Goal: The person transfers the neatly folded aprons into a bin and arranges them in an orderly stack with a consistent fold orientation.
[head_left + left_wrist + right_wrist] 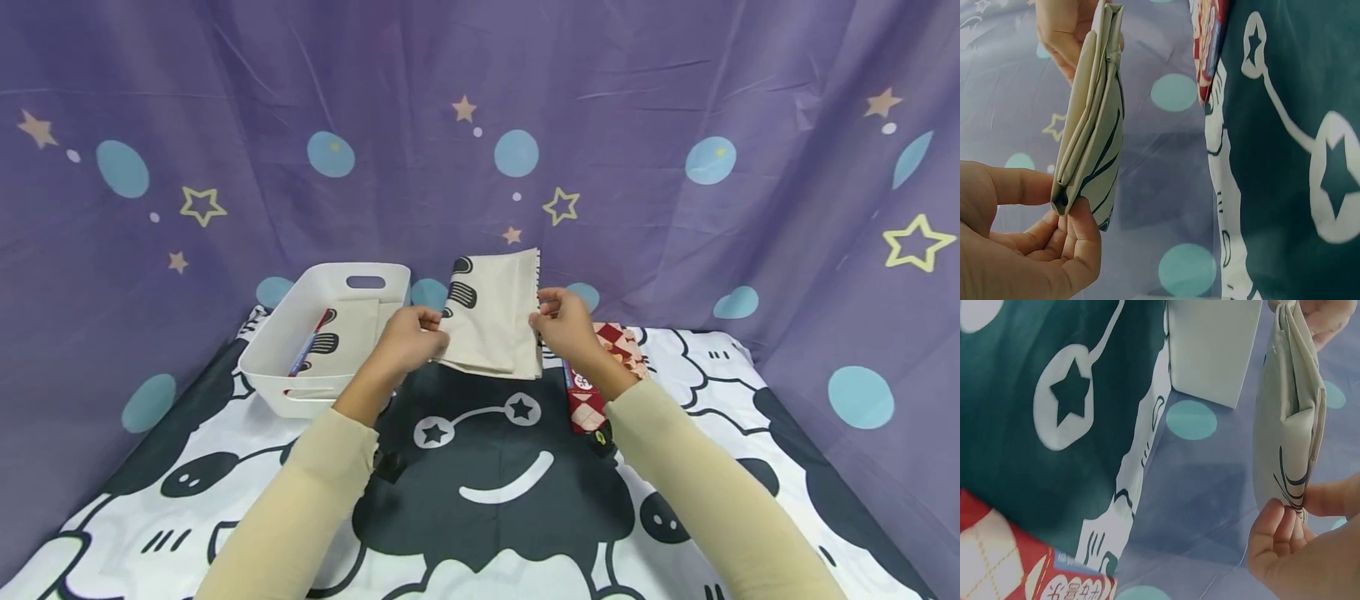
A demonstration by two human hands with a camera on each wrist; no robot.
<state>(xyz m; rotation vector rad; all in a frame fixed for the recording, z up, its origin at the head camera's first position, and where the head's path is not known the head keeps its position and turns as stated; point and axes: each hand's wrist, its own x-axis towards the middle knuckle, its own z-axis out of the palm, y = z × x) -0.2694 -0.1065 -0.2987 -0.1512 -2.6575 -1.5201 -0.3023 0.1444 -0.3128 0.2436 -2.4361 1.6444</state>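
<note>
A folded piece of cream fabric point(491, 321) with black printed shapes is held up off the bed cover, near the purple curtain. My left hand point(411, 340) pinches its left edge between thumb and fingers. At the opposite edge, my right hand point(564, 327) pinches it the same way. Several stacked layers of the fabric point(1088, 125) show edge-on in the left wrist view, and the right wrist view shows the other folded side of the fabric point(1294, 437).
On the left stands a white plastic basket point(273, 392) with a similar cream fabric point(352, 329) and a slim blue-and-red item inside. A red patterned package point(587, 410) lies partly under my right forearm. Behind everything hangs a purple curtain point(420, 192); a black-and-white cartoon cover point(495, 525) spreads below.
</note>
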